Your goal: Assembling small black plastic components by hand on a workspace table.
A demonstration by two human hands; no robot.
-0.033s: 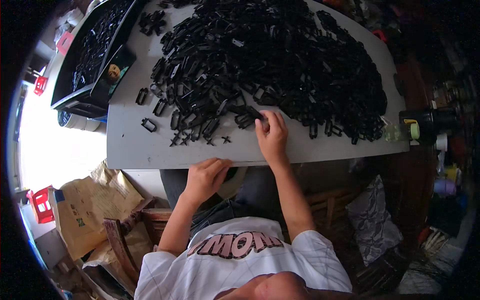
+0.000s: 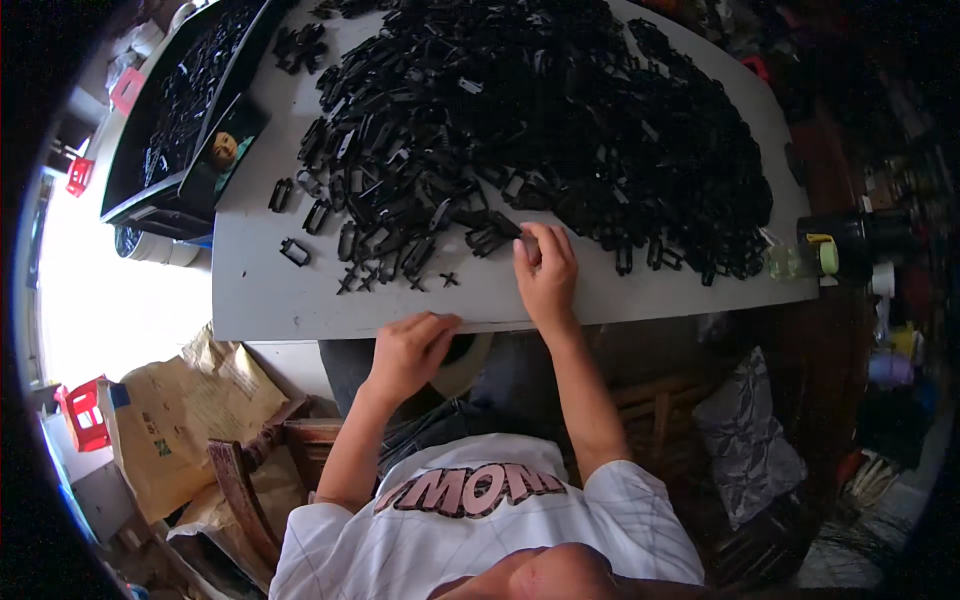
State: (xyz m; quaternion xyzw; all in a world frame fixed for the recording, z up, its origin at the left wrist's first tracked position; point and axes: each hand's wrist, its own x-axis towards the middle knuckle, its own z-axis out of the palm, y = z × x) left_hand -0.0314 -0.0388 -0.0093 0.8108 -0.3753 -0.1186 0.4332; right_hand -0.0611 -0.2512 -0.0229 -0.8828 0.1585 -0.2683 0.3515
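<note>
A large heap of small black plastic parts (image 2: 440, 130), many of them open rectangular frames, covers much of the white table (image 2: 250, 300). At the heap's near edge my right hand (image 2: 548, 268) is closed, thumb and fingers pinching a black plastic part (image 2: 508, 228) whose far end lies against other parts. My left hand (image 2: 408, 352) rests at the table's front edge with its fingers curled together; whatever they hold, if anything, is hidden. Between the hands and the heap lie several small black cross-shaped pieces (image 2: 449, 280). A single black frame (image 2: 295, 251) sits apart on the left.
A black crate (image 2: 190, 190) full of dark parts stands at the table's left. Near the right edge is a clear greenish container (image 2: 790, 262) beside a black object. Brown paper sacks (image 2: 190, 430) and a wooden chair (image 2: 235, 480) are at lower left, a grey patterned bag (image 2: 750, 440) at lower right.
</note>
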